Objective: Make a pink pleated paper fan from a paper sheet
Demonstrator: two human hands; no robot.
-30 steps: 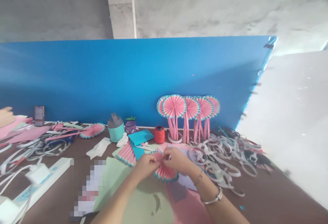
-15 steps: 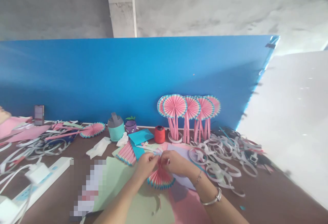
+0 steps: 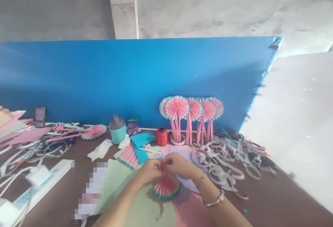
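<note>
A pleated pink paper fan with a blue-and-white edge spreads out below my two hands, above a pale green sheet. Pinched at the fan's gathered middle are the fingers of my left hand. My right hand closes on the same gathered part from the other side, its fingertips almost meeting those of the left. Whatever fine thing may lie between the fingertips is hidden. Behind the hands rests a folded stack of pink pleated paper, beside blue paper.
Finished pink fans lean on the blue partition. A red thread spool and a turquoise cup stand at the back. White strips lie tangled at right; a power strip sits left. Another person's hand shows far left.
The fan's spread part has swung slightly down and right, and my left hand has turned a little with it. At far left, the other person's hand has lifted pink and green paper.
</note>
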